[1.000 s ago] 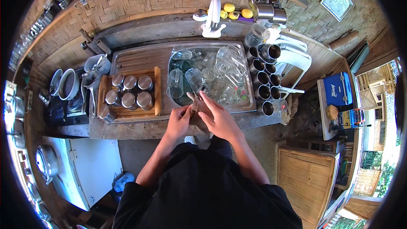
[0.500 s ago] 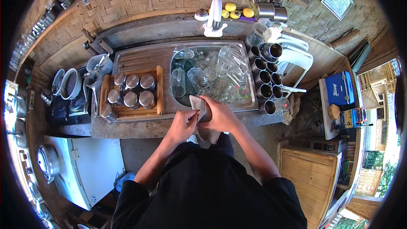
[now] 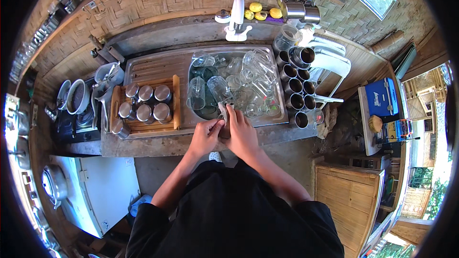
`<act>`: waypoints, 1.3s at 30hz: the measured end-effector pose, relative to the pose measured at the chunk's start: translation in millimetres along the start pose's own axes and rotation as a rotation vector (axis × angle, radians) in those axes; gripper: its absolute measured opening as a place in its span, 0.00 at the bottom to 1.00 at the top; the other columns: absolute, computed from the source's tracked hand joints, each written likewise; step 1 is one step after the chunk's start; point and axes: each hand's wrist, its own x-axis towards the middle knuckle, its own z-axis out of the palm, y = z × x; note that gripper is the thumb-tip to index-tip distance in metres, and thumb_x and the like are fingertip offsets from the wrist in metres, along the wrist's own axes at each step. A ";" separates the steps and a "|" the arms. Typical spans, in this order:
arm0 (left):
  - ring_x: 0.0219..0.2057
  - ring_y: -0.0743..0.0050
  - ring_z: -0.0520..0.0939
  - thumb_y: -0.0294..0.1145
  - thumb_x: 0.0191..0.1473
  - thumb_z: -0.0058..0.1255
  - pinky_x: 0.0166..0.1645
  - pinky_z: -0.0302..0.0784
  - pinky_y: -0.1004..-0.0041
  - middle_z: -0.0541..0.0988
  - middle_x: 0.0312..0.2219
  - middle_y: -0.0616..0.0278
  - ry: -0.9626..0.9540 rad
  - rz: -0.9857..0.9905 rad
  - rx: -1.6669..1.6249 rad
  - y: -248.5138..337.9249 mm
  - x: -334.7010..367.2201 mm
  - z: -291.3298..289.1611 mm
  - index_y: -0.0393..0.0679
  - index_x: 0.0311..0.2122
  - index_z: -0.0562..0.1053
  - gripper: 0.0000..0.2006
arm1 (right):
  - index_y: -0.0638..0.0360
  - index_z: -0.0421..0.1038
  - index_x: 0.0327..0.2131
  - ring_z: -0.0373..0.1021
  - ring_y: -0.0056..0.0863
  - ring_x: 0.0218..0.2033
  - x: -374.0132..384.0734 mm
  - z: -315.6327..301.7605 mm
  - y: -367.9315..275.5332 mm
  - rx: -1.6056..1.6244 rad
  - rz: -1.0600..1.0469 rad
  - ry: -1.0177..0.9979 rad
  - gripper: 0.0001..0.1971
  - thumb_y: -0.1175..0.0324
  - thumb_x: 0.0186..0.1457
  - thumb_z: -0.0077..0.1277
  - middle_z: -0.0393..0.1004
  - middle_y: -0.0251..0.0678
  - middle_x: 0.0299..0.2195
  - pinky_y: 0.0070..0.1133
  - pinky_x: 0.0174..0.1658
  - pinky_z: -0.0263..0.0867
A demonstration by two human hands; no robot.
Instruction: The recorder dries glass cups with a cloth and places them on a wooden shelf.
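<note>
Both my hands meet over the sink's front edge. A greyish-brown cloth [image 3: 223, 111] is bunched between them, its tip showing above the fingers. My left hand [image 3: 206, 136] pinches it from the left, thumb and fingers together. My right hand [image 3: 243, 133] wraps it from the right, back of the hand upward. Whether something sits inside the cloth is hidden by the fingers. Just beyond lies the steel sink basin [image 3: 283, 91], crowded with clear glass mugs [image 3: 219, 87] and glasses. Several metal cups [image 3: 145, 113] stand upside down on a wooden tray [image 3: 176, 96] left of the basin.
A white faucet [image 3: 237, 19] rises behind the basin. Several dark-mouthed metal cups [image 3: 295, 86] stand upright to its right, near a white chair [image 3: 334, 64]. Pans [image 3: 79, 96] sit on a stove at left. A white appliance [image 3: 107, 188] and a wooden cabinet [image 3: 346, 200] flank me.
My hands have drawn closer together, the right one turning over so its back faces up. The cloth that hung below them is now mostly gathered out of sight. The view has shifted slightly.
</note>
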 end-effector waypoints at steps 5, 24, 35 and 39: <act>0.18 0.56 0.76 0.29 0.61 0.52 0.27 0.68 0.67 0.75 0.21 0.42 0.109 0.086 0.058 13.2 -4.2 3.0 0.32 0.35 0.76 0.09 | 0.64 0.54 0.61 0.71 0.52 0.47 2.1 9.8 13.0 0.210 -0.028 0.105 0.48 0.68 0.35 0.69 0.71 0.50 0.46 0.38 0.48 0.71; 0.40 0.73 0.82 0.37 0.68 0.44 0.49 0.75 0.74 0.84 0.36 0.55 0.149 0.106 -0.431 24.6 -6.0 -23.7 0.30 0.43 0.78 0.18 | 0.68 0.67 0.50 0.71 0.22 0.44 -1.5 -5.4 31.9 1.312 0.392 -0.222 0.26 0.59 0.56 0.62 0.75 0.36 0.43 0.22 0.48 0.68; 0.42 0.80 0.79 0.37 0.68 0.44 0.50 0.72 0.76 0.82 0.42 0.62 0.266 -0.060 -0.973 22.3 -5.2 33.1 0.32 0.50 0.75 0.18 | 0.70 0.71 0.51 0.74 0.47 0.50 9.5 5.7 -1.1 0.401 0.010 0.740 0.20 0.67 0.58 0.57 0.76 0.52 0.48 0.31 0.52 0.68; 0.44 0.75 0.80 0.37 0.67 0.44 0.53 0.72 0.73 0.81 0.43 0.60 0.176 -0.149 -1.279 26.6 -1.2 38.7 0.35 0.52 0.74 0.17 | 0.67 0.73 0.47 0.74 0.47 0.51 12.8 -2.3 -1.1 0.396 -0.006 0.781 0.17 0.70 0.56 0.59 0.76 0.51 0.48 0.31 0.53 0.68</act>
